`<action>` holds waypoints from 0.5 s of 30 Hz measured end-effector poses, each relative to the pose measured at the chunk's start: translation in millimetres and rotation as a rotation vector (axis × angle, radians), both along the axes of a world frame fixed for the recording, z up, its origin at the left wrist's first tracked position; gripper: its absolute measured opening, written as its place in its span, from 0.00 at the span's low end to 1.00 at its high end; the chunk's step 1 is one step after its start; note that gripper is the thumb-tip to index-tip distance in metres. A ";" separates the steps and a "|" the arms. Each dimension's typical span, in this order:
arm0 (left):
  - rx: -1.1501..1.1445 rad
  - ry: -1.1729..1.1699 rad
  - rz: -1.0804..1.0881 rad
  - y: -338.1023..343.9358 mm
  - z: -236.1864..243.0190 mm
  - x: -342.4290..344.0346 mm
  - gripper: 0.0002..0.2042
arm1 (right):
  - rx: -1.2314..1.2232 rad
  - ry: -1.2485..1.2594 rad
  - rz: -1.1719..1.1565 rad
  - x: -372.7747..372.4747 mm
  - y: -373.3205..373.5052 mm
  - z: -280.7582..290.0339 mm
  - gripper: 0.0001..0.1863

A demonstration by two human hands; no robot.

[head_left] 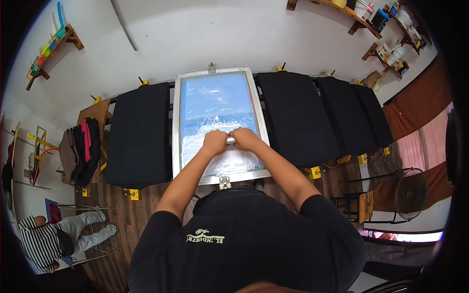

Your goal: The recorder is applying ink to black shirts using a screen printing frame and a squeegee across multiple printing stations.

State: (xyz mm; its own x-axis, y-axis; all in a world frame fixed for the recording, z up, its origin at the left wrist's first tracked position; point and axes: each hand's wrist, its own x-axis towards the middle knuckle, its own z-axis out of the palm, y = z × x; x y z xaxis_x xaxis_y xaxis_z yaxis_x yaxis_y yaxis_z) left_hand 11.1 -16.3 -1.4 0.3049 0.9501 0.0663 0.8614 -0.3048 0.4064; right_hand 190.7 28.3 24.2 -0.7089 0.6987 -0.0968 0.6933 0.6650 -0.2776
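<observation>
A screen printing frame with a silver metal rim and a blue mesh lies in front of me, held in clamps at its top and bottom. A silver squeegee sits on the lower half of the mesh, where the surface looks whitish. My left hand is closed on the squeegee's left part, and my right hand is closed on its right part, close beside the other. Most of the squeegee is hidden under my fingers.
Black-covered boards flank the screen on both sides, with yellow brackets. Folded garments hang at the left. A person in a striped top sits at the lower left. Wall shelves hold supplies; a fan stands at the right.
</observation>
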 end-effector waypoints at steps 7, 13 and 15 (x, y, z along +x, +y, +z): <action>-0.091 0.062 -0.043 -8.2 3.3 -6.2 0.07 | -0.082 -0.073 0.004 -6.7 -9.5 5.5 0.12; -0.260 0.017 -0.108 -78.8 20.3 4.5 0.08 | -0.161 -0.072 0.018 9.3 -86.1 10.0 0.11; -0.263 0.004 -0.103 -78.9 23.9 2.9 0.08 | -0.160 -0.084 -0.001 8.6 -85.9 13.1 0.12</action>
